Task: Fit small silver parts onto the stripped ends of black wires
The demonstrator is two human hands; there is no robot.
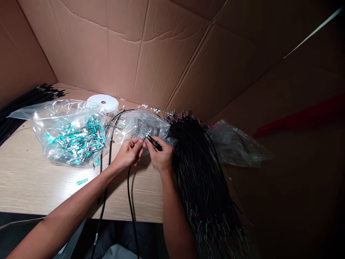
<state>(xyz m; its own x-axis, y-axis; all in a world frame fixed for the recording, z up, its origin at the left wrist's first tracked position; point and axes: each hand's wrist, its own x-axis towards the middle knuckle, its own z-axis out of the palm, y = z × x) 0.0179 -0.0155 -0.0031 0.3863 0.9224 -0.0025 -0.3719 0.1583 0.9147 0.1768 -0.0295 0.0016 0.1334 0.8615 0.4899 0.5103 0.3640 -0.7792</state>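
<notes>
My left hand is closed on the end of a thin black cable, pinched between thumb and fingers. The cable hangs from it over the table's front edge. In my right hand is a pair of black tweezers, its tips meeting the cable end near a small white piece. Both hands are almost touching. Just behind them lies a clear plastic bag of tiny silvery parts; their exact kind is too small to tell.
To the left, a clear bag holds teal and silver foil strips, beside a white disc. A large bundle of black cables lies right, with a crumpled plastic bag beyond. Cardboard walls enclose the table.
</notes>
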